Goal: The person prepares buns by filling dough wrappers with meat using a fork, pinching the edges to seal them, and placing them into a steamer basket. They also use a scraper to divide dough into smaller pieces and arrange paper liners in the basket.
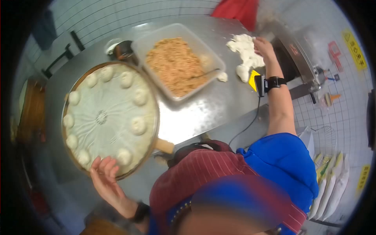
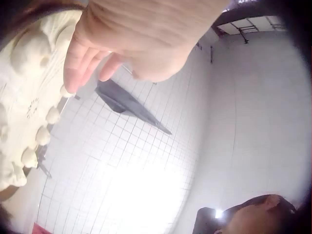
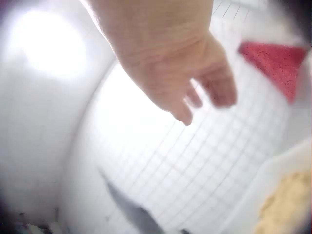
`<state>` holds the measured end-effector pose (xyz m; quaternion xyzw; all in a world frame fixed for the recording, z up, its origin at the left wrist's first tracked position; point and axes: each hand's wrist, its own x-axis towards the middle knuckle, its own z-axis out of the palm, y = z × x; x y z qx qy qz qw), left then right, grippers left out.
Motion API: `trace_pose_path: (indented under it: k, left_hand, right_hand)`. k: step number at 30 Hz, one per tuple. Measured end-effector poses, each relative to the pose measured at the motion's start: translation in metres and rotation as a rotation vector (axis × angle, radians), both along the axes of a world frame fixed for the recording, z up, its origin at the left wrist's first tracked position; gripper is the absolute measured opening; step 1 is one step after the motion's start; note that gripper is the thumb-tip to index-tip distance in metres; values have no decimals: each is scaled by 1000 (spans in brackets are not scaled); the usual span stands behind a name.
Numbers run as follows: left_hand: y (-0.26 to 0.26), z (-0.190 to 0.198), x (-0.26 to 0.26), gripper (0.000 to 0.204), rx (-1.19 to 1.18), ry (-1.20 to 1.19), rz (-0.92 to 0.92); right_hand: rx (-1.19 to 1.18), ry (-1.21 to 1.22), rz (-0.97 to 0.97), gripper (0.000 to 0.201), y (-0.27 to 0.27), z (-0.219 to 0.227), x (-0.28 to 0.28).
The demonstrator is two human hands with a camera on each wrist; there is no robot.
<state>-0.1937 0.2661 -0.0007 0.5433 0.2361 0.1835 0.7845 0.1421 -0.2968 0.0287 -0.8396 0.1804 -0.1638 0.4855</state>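
My left hand (image 1: 105, 176) is at the near edge of a round steamer tray (image 1: 103, 117) lined with a pale cloth. Its fingers are loosely bent, with nothing held between them, close to a white filled bun (image 1: 124, 156). Several more buns ring the tray's rim. In the left wrist view the fingertips of that hand (image 2: 131, 44) overlap a small bun at the edge. At the far right, my right hand (image 1: 265, 49) reaches beside a spread-out mass of white dough (image 1: 244, 47). The right wrist view shows the hand (image 3: 170, 73) with fingers apart and nothing in its grasp.
A clear plastic tub (image 1: 178, 96) of orange-brown filling (image 1: 174, 64) with a utensil stands mid-table, a dark jar (image 1: 124, 51) beside it. A small dough piece (image 1: 222, 76) lies right of the tub. A metal machine (image 1: 291, 58) adjoins the table's right side. A wooden handle (image 1: 164, 145) juts from the tray.
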Motion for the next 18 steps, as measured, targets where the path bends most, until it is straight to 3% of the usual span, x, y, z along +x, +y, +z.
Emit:
trace_pose_path:
  k: [1, 2, 3, 4, 5, 7, 8, 10, 13, 15, 16, 18]
  left_hand:
    - [-20, 2, 6, 45, 57, -10, -5]
    - [-45, 6, 12, 43, 88, 2, -5]
    - [-70, 4, 16, 43, 99, 4, -8]
    - [-94, -1, 20, 42, 100, 29, -41]
    - [-118, -6, 28, 41, 105, 56, -75]
    - [-175, -6, 50, 38, 152, 153, -74]
    - [-200, -6, 63, 37, 194, 223, -170]
    - [-238, -15, 92, 35, 205, 311, -356]
    - [-284, -44, 131, 30, 211, 416, -562]
    - [-313, -66, 150, 29, 284, 406, -665]
    - [-324, -75, 155, 29, 302, 417, -654]
    - [-343, -86, 167, 28, 351, 370, -805]
  right_hand:
    - [-49, 65, 13, 31, -53, -31, 7]
    - [-281, 182, -3, 34, -99, -60, 12]
    - [-421, 243, -107, 39, -115, -76, 3]
    - [-383, 369, -87, 32, -135, -94, 1]
    - [-329, 391, -81, 43, -170, -133, 5]
    - [-232, 455, -49, 42, -176, -141, -19]
    - [-207, 485, -56, 42, -188, -158, -33]
    - [-637, 263, -158, 39, -206, -172, -35]
    - [-417, 259, 8, 42, -182, -172, -40]
    - [-239, 382, 197, 45, -146, -173, -42]
    - [-214, 407, 221, 45, -128, -173, -45]
    - [-179, 420, 244, 46, -106, -175, -49]
